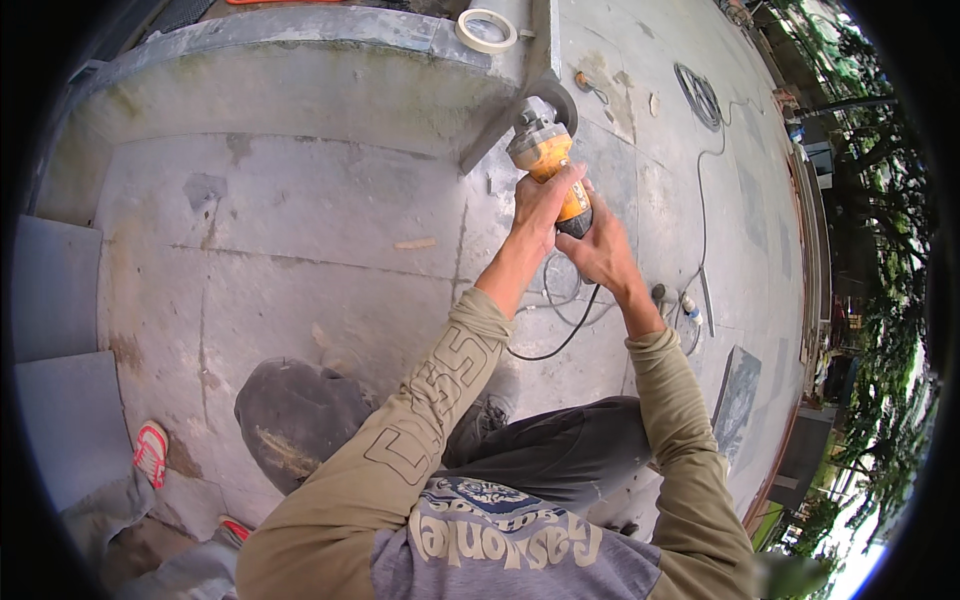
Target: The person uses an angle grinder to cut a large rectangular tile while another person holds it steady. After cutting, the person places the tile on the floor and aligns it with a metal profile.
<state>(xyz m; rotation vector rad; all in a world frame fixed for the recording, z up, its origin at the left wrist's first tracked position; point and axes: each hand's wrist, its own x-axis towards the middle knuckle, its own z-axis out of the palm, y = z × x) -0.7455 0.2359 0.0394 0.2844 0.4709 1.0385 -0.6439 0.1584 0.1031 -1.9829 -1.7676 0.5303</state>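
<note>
Left hand (541, 207) and right hand (604, 245) are gripping 1 orange angle grinder (546, 152), fingers curled round its body. Floor (330, 210) is spreading out below them; low wall (290, 95) is running ahead-left. Grinder is sitting in both palms, head pointing forward: likely nose-heavy, rigid, maybe slippery if dusty. Best holding by barrel and rear, clear of the disc (564, 100). Cord (575, 335) is trailing behind the hands; tape roll (488, 47) is lying ahead-left.
</note>
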